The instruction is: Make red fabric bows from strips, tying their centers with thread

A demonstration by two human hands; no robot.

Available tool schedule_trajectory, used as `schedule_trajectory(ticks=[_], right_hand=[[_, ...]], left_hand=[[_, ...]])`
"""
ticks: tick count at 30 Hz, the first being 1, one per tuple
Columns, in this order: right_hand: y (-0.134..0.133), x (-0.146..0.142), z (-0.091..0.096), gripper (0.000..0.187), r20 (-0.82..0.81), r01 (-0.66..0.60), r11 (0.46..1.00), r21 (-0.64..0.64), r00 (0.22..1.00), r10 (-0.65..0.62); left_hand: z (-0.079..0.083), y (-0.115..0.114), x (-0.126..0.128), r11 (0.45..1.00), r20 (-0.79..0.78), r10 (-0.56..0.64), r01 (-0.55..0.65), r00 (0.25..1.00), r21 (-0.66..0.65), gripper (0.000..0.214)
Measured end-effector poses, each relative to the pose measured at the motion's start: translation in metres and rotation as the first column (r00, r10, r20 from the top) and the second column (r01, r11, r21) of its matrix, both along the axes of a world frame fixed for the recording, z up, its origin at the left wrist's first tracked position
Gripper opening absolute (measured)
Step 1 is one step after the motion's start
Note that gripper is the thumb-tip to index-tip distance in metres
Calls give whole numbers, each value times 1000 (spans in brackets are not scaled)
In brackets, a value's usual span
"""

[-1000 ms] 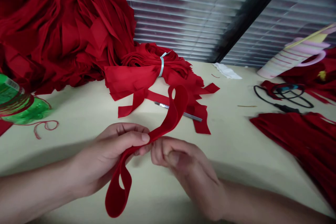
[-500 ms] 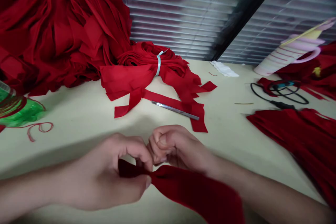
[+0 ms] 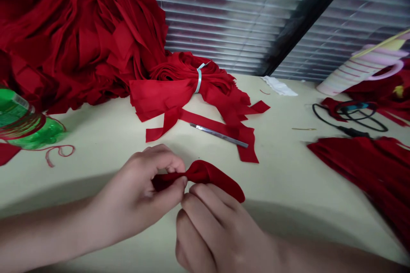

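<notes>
My left hand pinches a red fabric strip between thumb and fingers, where the cloth is gathered narrow. One end of the strip lies inside the left palm; the other fans out to the right in a folded loop. My right hand is closed just below and right of the pinch, its knuckles in front of the loop. A faint, fine thread runs from the pinch to the right fingers, whose tips are hidden.
Behind lie a tied bundle of red strips and a metal blade-like tool. Left are a large red fabric heap and a green bottle wound with red thread. Right are a black cable, red cloth and a striped pitcher.
My right hand has moved from behind the strip to in front and below it. The strip's loose part now points away to the right. The view has shifted slightly left.
</notes>
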State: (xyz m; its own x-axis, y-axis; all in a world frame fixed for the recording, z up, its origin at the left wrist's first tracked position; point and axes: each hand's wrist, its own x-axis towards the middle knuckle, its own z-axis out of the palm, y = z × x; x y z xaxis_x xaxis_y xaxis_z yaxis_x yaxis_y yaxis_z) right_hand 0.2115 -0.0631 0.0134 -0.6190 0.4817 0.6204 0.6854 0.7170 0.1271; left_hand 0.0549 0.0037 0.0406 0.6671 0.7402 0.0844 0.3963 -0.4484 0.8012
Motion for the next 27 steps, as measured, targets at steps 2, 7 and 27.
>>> schedule_trajectory(ticks=[2, 7, 27], right_hand=[[1, -1, -2, 15, -34, 19, 1000, -7, 999, -20], [8, 2, -2, 20, -100, 12, 1000, -16, 995, -13], [33, 26, 29, 26, -677, -932, 38, -360, 233, -698]], left_hand=[[0, -2, 1, 993, 58, 37, -30, 998, -112, 12], [-5, -5, 2, 933, 132, 139, -85, 981, -349, 18], [6, 1, -5, 899, 220, -254, 314, 942, -305, 9]])
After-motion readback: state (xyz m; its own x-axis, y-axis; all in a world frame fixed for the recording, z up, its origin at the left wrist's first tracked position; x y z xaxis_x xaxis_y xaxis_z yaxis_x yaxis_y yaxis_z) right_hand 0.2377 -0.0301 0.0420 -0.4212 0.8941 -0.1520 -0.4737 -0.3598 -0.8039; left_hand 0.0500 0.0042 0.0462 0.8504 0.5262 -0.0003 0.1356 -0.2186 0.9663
